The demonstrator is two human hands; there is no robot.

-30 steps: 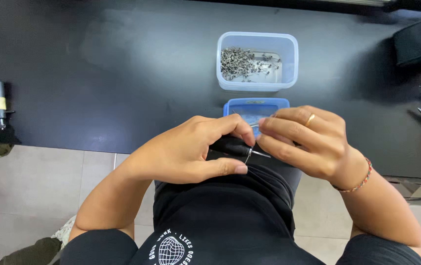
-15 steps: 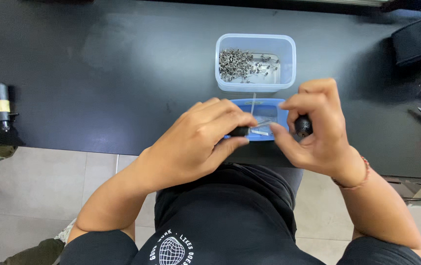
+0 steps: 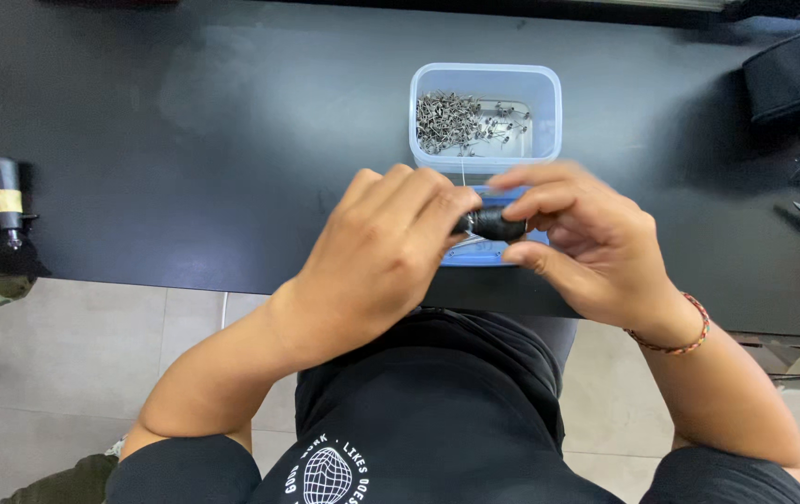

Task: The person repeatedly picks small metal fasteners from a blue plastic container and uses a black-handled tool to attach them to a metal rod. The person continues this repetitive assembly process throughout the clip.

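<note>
Left hand (image 3: 376, 257) and right hand (image 3: 586, 247) both pinch a small black cylinder (image 3: 498, 224) above the blue lid (image 3: 460, 254) at the table edge (image 3: 185, 271) — a slip likely drops it into the lap, or bends its thin wire.

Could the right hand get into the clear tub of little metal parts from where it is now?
Probably yes. The clear tub stands open-topped on the black table, just beyond the right hand, with nothing between them. But that hand and the left hand are both pinching a small black part.
</note>
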